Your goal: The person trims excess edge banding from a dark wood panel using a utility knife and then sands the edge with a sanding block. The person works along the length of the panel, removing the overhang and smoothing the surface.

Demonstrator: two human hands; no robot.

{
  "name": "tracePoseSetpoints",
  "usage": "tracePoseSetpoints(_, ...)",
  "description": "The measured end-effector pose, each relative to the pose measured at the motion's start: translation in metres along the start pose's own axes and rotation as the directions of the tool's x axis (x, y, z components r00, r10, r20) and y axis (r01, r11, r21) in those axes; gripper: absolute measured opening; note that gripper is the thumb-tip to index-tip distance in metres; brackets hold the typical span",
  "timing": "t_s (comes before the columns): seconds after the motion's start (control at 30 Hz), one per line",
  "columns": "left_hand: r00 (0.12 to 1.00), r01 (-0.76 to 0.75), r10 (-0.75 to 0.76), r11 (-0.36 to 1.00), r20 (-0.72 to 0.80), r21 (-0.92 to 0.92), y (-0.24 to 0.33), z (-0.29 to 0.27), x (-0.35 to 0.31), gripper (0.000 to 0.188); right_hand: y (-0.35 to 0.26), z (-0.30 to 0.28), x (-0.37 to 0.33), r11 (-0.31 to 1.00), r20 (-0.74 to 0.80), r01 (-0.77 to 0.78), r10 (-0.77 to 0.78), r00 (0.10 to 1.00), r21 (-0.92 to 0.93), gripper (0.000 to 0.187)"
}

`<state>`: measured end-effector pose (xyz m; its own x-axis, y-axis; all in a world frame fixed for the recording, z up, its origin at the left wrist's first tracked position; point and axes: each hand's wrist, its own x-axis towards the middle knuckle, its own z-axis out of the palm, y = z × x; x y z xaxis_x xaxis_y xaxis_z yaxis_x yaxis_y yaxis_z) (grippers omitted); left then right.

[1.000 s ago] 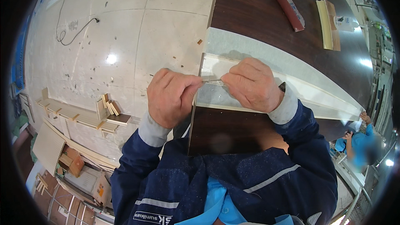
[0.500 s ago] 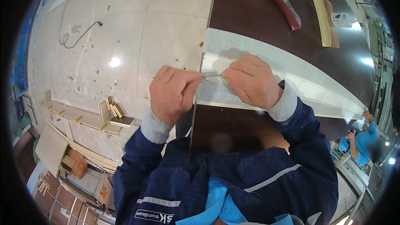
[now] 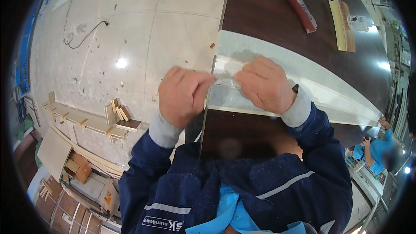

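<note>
The pale strip [image 3: 323, 90] already lies on the dark panel [image 3: 264, 4]; my left hand [image 3: 182, 94] and right hand [image 3: 268, 84] pinch closed, hold and remaining work unclear.

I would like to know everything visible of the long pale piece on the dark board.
The long pale piece looks greyish white, with lines or ridges along its length; its material is unclear. It lies flat on the dark board, one end by the board's left edge. The right hand is over that end, contact uncertain; a co-worker's hand is at the far end.
</note>
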<state>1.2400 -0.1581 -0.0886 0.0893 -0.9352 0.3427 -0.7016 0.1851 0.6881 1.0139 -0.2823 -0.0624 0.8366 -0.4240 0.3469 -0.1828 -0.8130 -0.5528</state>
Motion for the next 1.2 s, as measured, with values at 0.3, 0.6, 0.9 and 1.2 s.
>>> tracePoseSetpoints(0.3, 1.0, 0.007, -0.006, 1.0, -0.019, 0.021, 0.003, -0.002, 0.011, 0.01, 0.003, 0.001, 0.001, 0.999, -0.005, -0.021, 0.021, 1.0, -0.025, 0.018)
tracePoseSetpoints(0.6, 1.0, 0.004, -0.004, 1.0, -0.022, 0.0, -0.003, 0.0, 0.005, 0.009, 0.0, 0.002, 0.0, 0.999, -0.032, -0.02, 0.019, 0.999, -0.032, 0.021)
tracePoseSetpoints(0.9, 0.84, 0.39, -0.542, 0.635, -0.026, -0.667, -0.014, 0.015, 0.02, 0.052, 0.001, 0.007, 0.0, 0.985, -0.287, -0.17, 0.156, 0.945, -0.024, 0.021)
tracePoseSetpoints(1.2, 0.635, 0.742, -0.47, 0.15, 0.613, -0.653, 0.007, 0.022, 0.004, 0.064, 0.003, 0.007, -0.002, 0.989, -0.3, -0.148, 0.146, 0.943, 0.017, 0.019)
